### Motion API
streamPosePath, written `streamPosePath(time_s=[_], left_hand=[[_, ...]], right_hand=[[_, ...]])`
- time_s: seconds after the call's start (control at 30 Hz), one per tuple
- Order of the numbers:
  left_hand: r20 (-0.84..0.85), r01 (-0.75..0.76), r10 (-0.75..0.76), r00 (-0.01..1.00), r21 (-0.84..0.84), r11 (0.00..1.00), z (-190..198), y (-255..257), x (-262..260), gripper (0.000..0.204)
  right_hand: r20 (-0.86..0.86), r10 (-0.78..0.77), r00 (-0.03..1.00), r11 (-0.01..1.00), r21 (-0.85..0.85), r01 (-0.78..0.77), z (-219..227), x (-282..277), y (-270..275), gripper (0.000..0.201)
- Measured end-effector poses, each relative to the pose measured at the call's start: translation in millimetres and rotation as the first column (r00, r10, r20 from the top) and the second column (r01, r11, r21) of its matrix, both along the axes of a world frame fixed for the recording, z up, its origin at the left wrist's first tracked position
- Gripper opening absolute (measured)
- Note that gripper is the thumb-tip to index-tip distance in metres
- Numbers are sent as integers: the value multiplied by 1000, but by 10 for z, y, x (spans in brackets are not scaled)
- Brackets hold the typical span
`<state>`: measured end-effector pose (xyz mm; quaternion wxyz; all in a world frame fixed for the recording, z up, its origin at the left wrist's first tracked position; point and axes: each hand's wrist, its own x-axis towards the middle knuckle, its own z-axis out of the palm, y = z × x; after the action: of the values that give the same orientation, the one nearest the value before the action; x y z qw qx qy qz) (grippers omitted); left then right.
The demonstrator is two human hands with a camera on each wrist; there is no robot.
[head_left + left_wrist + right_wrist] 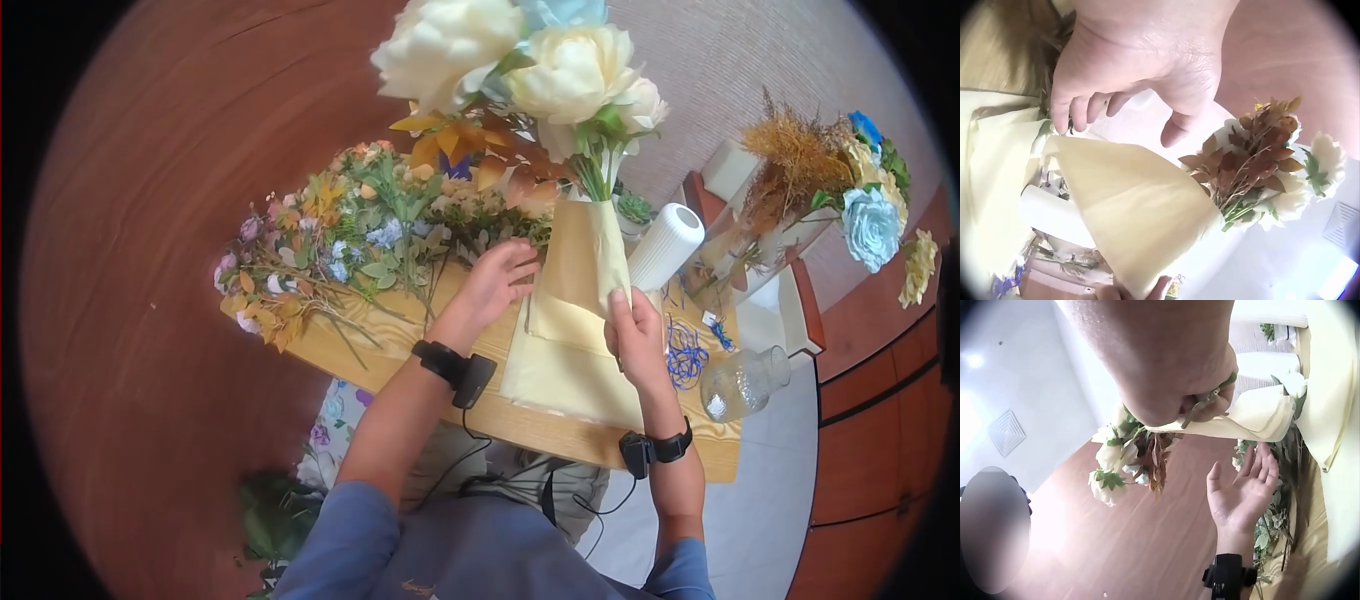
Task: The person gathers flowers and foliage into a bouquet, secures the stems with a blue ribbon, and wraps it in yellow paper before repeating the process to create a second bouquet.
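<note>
A bouquet of cream flowers (575, 75) with brown leaves (1244, 165) stands upright, its stems wrapped in pale yellow paper (575, 255). My right hand (637, 335) grips the wrap's right side, fingers curled round its edge; in the right wrist view that hand (1179, 381) also has a stem or wire at its fingers. Beside the wrap's left side is my left hand (497, 280), palm facing it, fingers spread and slightly bent, holding nothing. In the left wrist view a gap shows between this hand (1135, 75) and the paper (1135, 200). More paper (570, 375) lies beneath.
Loose flowers and stems (350, 240) cover the table's left part. To the right are a white ribbed vase (668, 245), blue cord (685, 355), a clear glass jar (740, 385) and a glass vase of flowers (760, 250). The wooden table's front edge (560, 443) is near my body.
</note>
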<state>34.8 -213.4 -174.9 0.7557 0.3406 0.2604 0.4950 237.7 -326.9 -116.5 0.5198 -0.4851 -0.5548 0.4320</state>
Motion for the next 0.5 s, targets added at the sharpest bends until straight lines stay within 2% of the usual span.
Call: streamPosePath(time_s=[0.07,0.2,0.27,0.3,0.37,0.43,0.5], left_hand=[[68,78,-72,995,-83,993,-95,95,61,50],[88,147,-139,986,-92,985,111,22,158,55],[241,207,-195,951,-23,978,200,-17,169,54],[239,213,-202,950,-22,977,197,-8,144,54],[374,263,-247,894,8,965,181,12,-25,49],[342,241,-224,912,-6,971,128,25,-222,47],[290,148,-133,948,-31,989,112,-1,-376,48]], right_hand=[[-36,21,999,999,-26,-22,7,-23,-7,24],[-101,55,993,997,-50,-60,55,-44,-36,25],[-112,63,992,997,-46,-69,53,-22,-34,26],[-115,55,992,998,-38,-59,44,6,-25,26],[-125,39,991,999,-29,-43,42,46,-9,26],[-155,2,988,1000,-5,-3,49,65,28,23],[-173,-22,985,1000,6,23,-13,88,99,21]])
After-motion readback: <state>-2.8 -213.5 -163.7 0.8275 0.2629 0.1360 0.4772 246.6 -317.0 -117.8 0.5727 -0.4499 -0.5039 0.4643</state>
